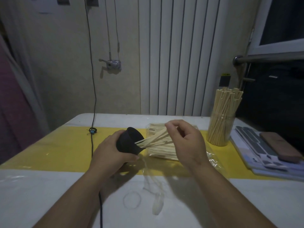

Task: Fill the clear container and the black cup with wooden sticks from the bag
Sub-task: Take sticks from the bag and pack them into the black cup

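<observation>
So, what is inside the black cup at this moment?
The ends of a few wooden sticks, pinched by the right hand, enter the tilted black cup, which the left hand grips. Its dark wall hides how deep they reach and anything else inside.

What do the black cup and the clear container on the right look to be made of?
Black cup: matte, opaque, no glare, so probably plastic. Clear container: transparent with faint glints, the sticks showing through its wall; glass or clear plastic, I cannot tell which.
</observation>
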